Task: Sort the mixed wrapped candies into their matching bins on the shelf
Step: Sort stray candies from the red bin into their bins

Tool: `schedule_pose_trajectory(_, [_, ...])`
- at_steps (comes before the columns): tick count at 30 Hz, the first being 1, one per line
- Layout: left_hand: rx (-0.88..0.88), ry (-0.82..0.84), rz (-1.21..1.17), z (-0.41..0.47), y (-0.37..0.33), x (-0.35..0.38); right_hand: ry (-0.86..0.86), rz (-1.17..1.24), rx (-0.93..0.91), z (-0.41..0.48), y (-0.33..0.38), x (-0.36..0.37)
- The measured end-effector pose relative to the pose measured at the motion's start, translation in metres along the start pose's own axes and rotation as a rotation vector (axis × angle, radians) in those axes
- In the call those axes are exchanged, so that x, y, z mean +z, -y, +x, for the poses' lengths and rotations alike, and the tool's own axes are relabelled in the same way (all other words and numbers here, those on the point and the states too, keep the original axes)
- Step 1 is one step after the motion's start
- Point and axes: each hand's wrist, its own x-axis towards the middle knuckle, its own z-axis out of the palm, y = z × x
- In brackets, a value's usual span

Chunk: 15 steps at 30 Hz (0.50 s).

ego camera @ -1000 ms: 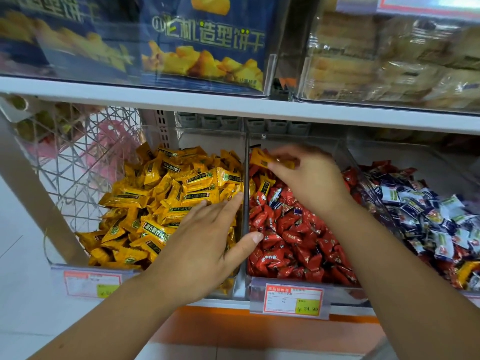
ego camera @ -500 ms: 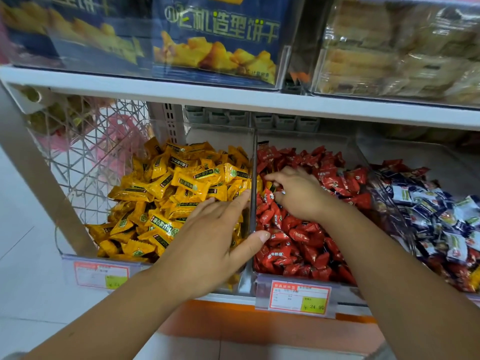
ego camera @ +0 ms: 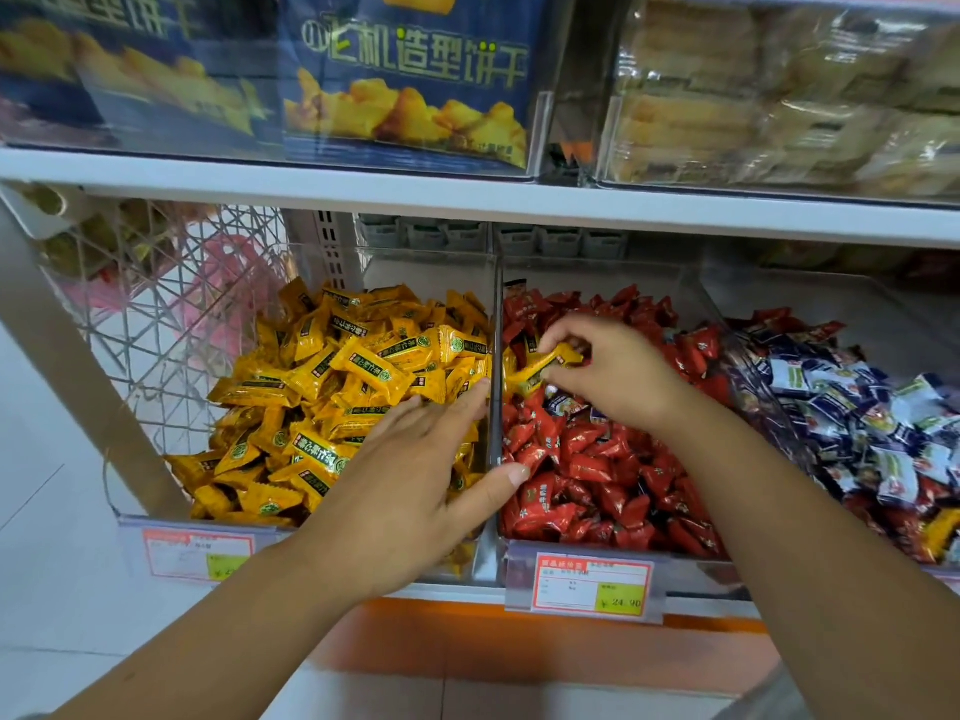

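Note:
Three clear bins stand side by side on the lower shelf. The left bin holds yellow wrapped candies (ego camera: 332, 387), the middle bin red candies (ego camera: 587, 475), the right bin blue-and-white candies (ego camera: 872, 428) mixed with some red and yellow ones. My right hand (ego camera: 608, 371) hovers over the back of the red bin and pinches yellow candies (ego camera: 540, 368) between thumb and fingers. My left hand (ego camera: 421, 475) lies with straight fingers across the clear divider (ego camera: 496, 314), fingers on the yellow pile, thumb on the red side. A few blue-and-white candies (ego camera: 563, 405) lie among the red ones.
An upper shelf edge (ego camera: 467, 197) runs close above the bins, carrying blue biscuit boxes (ego camera: 410, 80) and clear packs. Price tags (ego camera: 592, 584) hang on the bin fronts. A white wire mesh panel (ego camera: 171, 314) closes the left side.
My right hand dropped from the back of the red bin into the pile, then rose again with yellow candies pinched in its fingers. My left hand stayed on the divider.

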Motion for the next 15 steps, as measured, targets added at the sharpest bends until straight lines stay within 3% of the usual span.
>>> schedule_pose_trajectory(3, [-0.002,0.009,0.001,-0.001,-0.001,0.000,-0.200,-0.009,0.029,-0.001,0.008,-0.017])
schedule_pose_trajectory(6, [0.009,0.005,0.015,-0.001,0.001,0.001,-0.329,0.283,-0.007,-0.001,0.031,-0.021])
schedule_pose_trajectory(8, [0.027,-0.010,0.019,-0.001,0.003,0.002,-0.237,0.353,-0.069,-0.001,0.045,-0.017])
schedule_pose_trajectory(12, [0.035,-0.029,0.006,-0.003,0.005,0.005,-0.067,0.013,0.004,0.010,0.026,0.002])
schedule_pose_trajectory(15, [0.040,-0.022,0.010,-0.003,0.007,0.008,0.155,-0.157,0.077,0.017,0.006,0.020])
